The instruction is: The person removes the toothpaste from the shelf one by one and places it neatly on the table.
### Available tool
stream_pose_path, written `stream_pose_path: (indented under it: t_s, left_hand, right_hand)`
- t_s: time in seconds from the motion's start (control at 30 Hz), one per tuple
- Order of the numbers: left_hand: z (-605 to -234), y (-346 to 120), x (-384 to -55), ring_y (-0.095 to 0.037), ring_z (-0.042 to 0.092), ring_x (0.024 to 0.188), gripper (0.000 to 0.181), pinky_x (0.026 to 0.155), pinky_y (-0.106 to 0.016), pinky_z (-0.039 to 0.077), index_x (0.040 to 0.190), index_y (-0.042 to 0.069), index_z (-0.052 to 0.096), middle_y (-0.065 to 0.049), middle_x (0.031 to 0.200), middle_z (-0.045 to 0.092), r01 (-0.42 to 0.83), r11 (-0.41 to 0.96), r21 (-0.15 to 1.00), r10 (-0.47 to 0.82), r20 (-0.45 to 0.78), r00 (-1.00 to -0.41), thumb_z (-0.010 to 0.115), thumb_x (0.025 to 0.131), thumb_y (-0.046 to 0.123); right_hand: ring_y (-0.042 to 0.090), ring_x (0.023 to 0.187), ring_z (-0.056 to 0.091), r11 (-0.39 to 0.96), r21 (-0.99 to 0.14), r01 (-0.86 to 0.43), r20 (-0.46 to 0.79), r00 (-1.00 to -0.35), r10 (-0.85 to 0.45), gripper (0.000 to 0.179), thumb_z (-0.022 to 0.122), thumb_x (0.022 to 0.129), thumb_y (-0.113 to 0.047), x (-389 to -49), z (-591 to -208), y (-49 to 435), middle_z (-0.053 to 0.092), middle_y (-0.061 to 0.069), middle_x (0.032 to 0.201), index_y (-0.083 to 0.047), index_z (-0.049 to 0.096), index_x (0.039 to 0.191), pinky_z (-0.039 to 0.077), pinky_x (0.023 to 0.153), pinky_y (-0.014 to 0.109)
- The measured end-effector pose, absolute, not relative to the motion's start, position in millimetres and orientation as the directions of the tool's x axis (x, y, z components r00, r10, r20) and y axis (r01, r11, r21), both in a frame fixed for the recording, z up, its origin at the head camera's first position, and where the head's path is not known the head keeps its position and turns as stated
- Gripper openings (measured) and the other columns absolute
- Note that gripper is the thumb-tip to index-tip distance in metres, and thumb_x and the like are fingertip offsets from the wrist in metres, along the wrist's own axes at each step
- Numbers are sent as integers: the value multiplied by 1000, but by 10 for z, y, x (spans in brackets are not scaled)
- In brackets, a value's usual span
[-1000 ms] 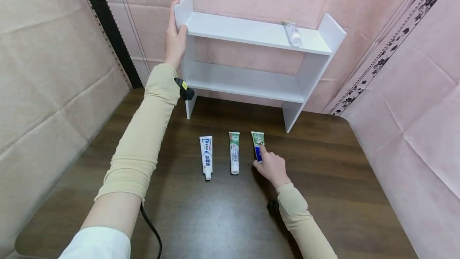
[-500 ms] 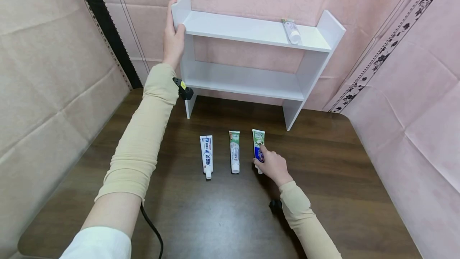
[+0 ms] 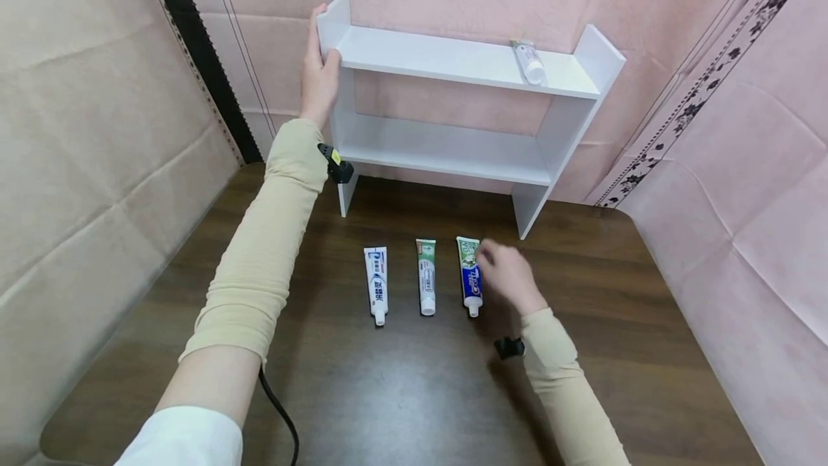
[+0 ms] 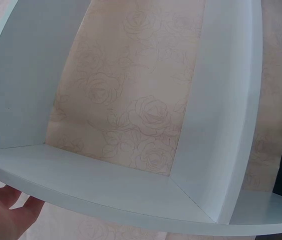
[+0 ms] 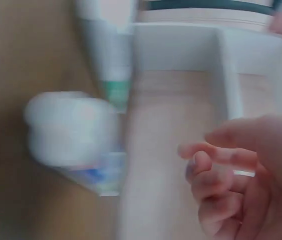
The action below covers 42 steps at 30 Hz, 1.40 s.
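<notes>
My left hand (image 3: 320,81) grips the left side panel of a white two-tier shelf (image 3: 446,146), thumb in front. Three toothpaste tubes lie in a row before it: a white and blue one (image 3: 376,282), a green and white one (image 3: 426,275), and a green and blue one (image 3: 471,282). Just right of the last tube is my right hand (image 3: 511,279), fingers loosely bent and holding nothing. In the right wrist view that hand (image 5: 250,175) hovers apart from a blurred tube (image 5: 73,130). A fourth toothpaste tube (image 3: 529,63) rests on the upper shelf, towards its right end.
The dark wooden table (image 3: 362,394) carries the shelf and the row of tubes. Pink patterned cloth (image 3: 731,164) hangs behind and at the sides. A black cable (image 3: 279,408) runs down beside my left forearm.
My right hand has let go of the green and blue toothpaste tube and lifted away to its right. That tube now shows whole. My left hand keeps its grip on the shelf.
</notes>
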<state>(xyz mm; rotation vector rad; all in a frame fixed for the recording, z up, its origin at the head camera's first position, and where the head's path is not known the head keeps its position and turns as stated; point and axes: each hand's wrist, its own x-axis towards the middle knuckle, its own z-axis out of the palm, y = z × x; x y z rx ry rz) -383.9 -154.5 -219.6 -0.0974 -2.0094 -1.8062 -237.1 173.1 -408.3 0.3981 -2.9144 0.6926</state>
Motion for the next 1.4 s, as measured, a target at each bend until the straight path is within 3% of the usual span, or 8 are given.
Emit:
stream_pose_path:
  t_s: [0.13,0.23,0.37,0.5,0.67,0.87,1.1,1.4]
  left_hand:
    - [-2218,-1553,-3826,-8,42,114,65,91,-25,36,151,43,24,10,153,36,333,139,933,-233,358,-904,32,98,6]
    - [-2236,-1556,-3814,-7,40,114,65,92,-24,35,151,41,24,12,153,35,336,143,931,-234,362,-902,32,98,6]
    - [-2254,-1546,-3812,-7,39,114,64,92,-24,34,152,39,25,12,153,36,342,145,928,-235,368,-900,33,97,6]
    - [-2265,-1530,-3819,-7,39,114,64,92,-24,33,151,40,26,12,153,37,341,149,928,-232,368,-900,33,97,7]
    - [-2268,-1530,-3843,-8,40,113,64,91,-24,33,150,41,27,11,151,39,342,154,927,-232,370,-899,33,97,7]
    - [-2230,-1512,-3810,-8,41,111,64,89,-25,34,150,42,26,9,151,39,337,160,928,-229,367,-902,33,97,7]
    - [-2206,-1514,-3812,-9,42,109,64,87,-24,34,150,42,26,8,149,40,334,159,929,-238,365,-900,33,97,7]
    - [-2192,-1533,-3807,-8,42,108,64,87,-24,35,150,43,26,8,150,40,335,157,929,-242,365,-899,33,97,7]
  right_hand:
    - [22,65,55,827,-442,-347,359,-913,-191,26,51,97,-17,-2477,-3430,1748,65,12,84,-6,63,117,45,61,37]
    - [30,90,58,819,-422,-389,475,-864,-165,34,51,97,-16,-2548,-2919,1728,62,17,106,-4,56,128,48,76,45]
    - [33,117,48,830,-395,-394,575,-811,-111,45,54,95,-17,-2665,-2406,1693,49,19,130,-8,48,139,44,90,52]
    - [31,132,37,862,-354,-362,602,-794,-86,54,56,94,-19,-2821,-2137,1691,38,16,142,-15,40,146,38,102,52]
    - [32,142,21,892,-330,-309,530,-842,-96,64,54,94,-22,-3040,-2038,1743,27,15,153,-15,29,152,24,113,50]
    - [33,140,21,907,-347,-236,475,-879,-47,61,51,96,-27,-3190,-2071,1798,28,17,151,-13,31,151,21,112,50]
    - [32,116,39,893,-405,-196,577,-813,84,38,51,95,-33,-3252,-2051,1799,43,17,122,-7,47,123,32,99,45]
    - [40,110,57,905,-406,-131,507,-856,104,44,35,98,-34,-3346,-2041,1816,59,21,126,-20,47,138,43,87,53]
